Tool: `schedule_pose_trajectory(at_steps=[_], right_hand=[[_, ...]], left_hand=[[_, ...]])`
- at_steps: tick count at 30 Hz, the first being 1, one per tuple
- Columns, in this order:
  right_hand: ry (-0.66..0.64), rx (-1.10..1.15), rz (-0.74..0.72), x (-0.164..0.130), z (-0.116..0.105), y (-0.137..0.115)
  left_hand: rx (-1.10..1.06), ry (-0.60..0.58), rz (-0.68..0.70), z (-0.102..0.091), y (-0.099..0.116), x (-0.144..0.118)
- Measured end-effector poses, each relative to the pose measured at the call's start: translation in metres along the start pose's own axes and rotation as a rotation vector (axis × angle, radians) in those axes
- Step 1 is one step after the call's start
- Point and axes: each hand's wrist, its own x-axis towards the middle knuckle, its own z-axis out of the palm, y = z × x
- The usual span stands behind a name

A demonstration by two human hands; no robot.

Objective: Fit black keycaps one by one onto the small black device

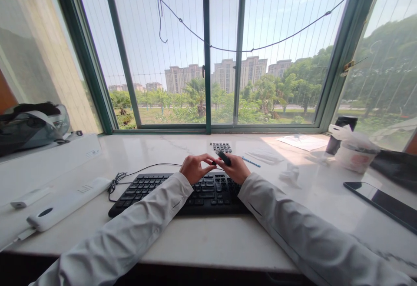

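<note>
Your right hand (pixel 237 168) is closed around a small black bar-shaped tool (pixel 223 157), tilted so its tip meets your left hand (pixel 194 167), whose fingers pinch at that end. Both hover just above the black plastic keyboard (pixel 153 190); a loose cluster of black keycaps (pixel 220 147) lies just beyond them.

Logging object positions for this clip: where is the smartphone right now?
In the head view the smartphone lies flat, screen up, on the counter's far right, right of the keyboard and nearer the camera than the bagged container.
</note>
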Motion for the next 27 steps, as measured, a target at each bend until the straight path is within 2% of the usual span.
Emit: schedule_pose_trajectory(at_steps=[4,9,11,14,17,20,27], right_hand=[[-0.05,-0.261,0.033,-0.001,-0.002,0.001],[-0.238,-0.675,0.151,0.0,-0.015,0.005],[-0.272,-0.736,0.174,0.002,-0.022,0.009],[-0.254,-0.768,0.183,0.006,-0.03,0.012],[-0.242,-0.776,0.171,0.007,-0.033,0.013],[-0.266,-0.765,0.165,0.006,-0.031,0.012],[-0.305,-0.741,0.176,0.003,-0.03,0.011]], left_hand=[[0.115,0.001,0.07,-0.001,-0.004,0.001],[0.205,0.027,0.032,-0.005,-0.014,0.005],[0.221,0.014,0.002,-0.008,-0.02,0.008],[0.284,-0.052,-0.026,-0.014,-0.033,0.019],[0.414,-0.157,-0.05,-0.015,-0.047,0.042],[0.506,-0.248,-0.083,-0.007,-0.064,0.076],[0.563,-0.345,-0.183,0.034,-0.102,0.149]])
